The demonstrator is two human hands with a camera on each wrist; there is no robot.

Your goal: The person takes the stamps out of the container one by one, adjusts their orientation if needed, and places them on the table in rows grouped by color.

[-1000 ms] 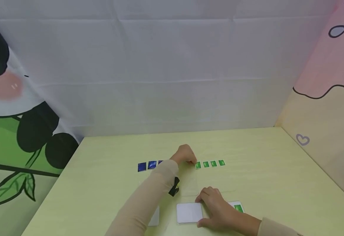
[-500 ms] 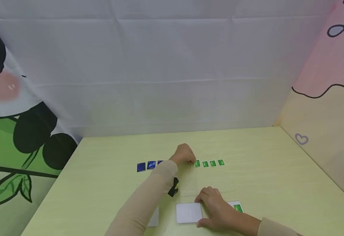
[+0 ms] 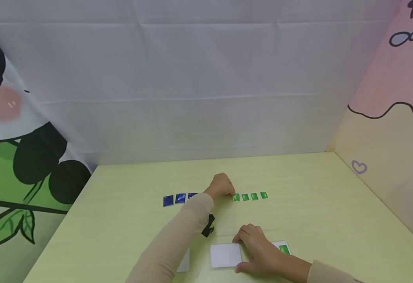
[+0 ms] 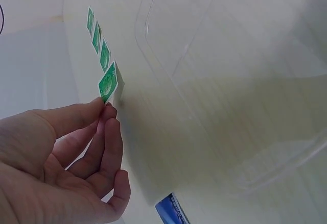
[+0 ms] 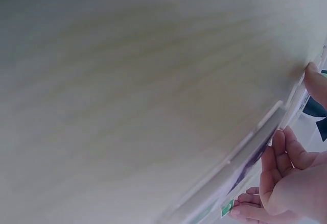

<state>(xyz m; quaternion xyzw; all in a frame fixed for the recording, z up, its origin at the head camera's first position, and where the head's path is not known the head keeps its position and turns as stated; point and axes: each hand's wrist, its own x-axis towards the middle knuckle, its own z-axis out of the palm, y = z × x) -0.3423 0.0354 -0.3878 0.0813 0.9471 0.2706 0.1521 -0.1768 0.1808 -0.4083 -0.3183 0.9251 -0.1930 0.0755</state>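
My left hand (image 3: pixel 222 185) reaches to the far row and pinches a small white-edged green card (image 4: pixel 108 82) between thumb and fingertips by its near corner. That card looks tilted slightly off the table, with a shadow beside it. Several matching green cards (image 3: pixel 254 196) continue the row to the right. Near the front, my right hand (image 3: pixel 257 251) holds the right end of a blank white card (image 3: pixel 225 255), with fingers on the far edge and thumb on the near edge. In the right wrist view the right hand's fingers (image 5: pixel 286 157) touch a pale, thin edge.
Several small blue cards (image 3: pixel 180 198) lie left of the green ones, partly behind the left sleeve. Another white card (image 3: pixel 184 263) is half hidden by that sleeve. A white card with a green picture (image 3: pixel 284 249) lies behind the right wrist. Clear plastic (image 4: pixel 194 112) lies on the table.
Both hands keep nearly the same place on their cards. The whole head view has shifted slightly.
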